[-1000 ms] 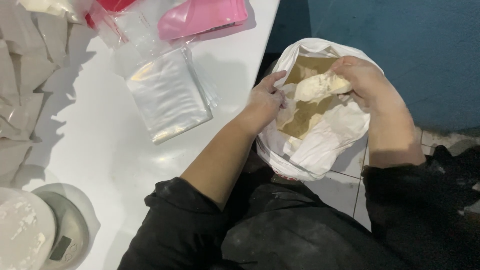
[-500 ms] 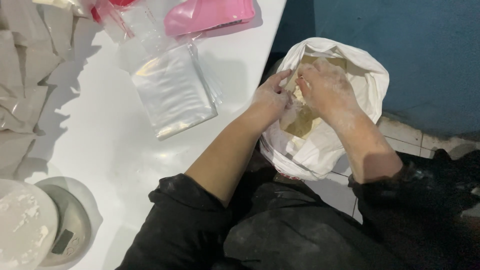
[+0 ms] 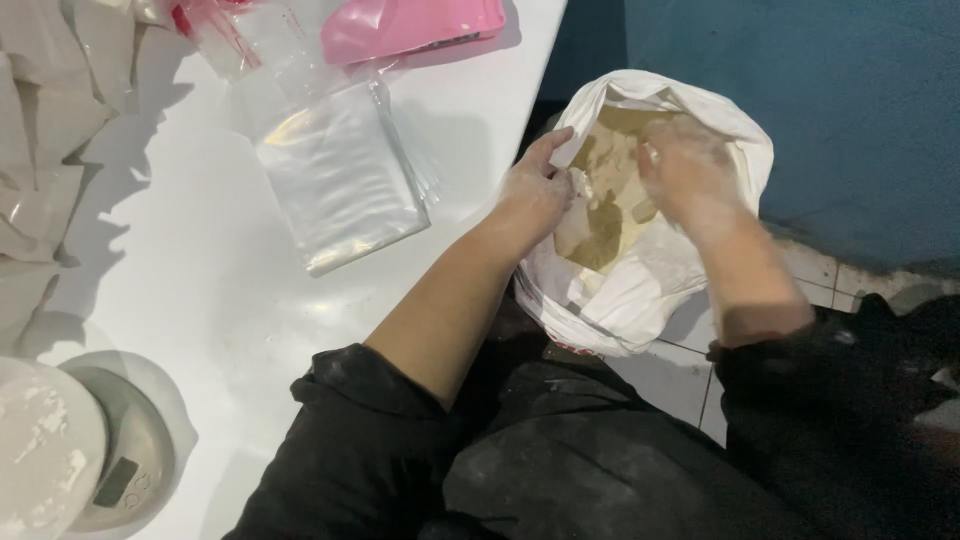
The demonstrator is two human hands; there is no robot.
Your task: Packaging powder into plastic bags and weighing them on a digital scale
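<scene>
Both hands sit lower in the sack than half a second ago; a second ago the right hand was holding a pale lump above the powder, and that lump is no longer visible.

Left hand (image 3: 535, 190) pinches the near rim of the white plastic sack (image 3: 640, 290), fingers clenched on the film. Right hand (image 3: 685, 170) is inside, fingers curled down into the tan-yellow powder (image 3: 605, 215); motion blur, so I cannot tell whether it grips anything. Sack sits on the person's lap, just off the edge of the white table (image 3: 220, 300).

Risk, as I judge it: the sack is unsupported and could tip and spill if the rim grip slips.

On the table: stack of clear plastic bags (image 3: 335, 175), pink pouch (image 3: 410, 25), grey digital scale (image 3: 120, 455).
</scene>
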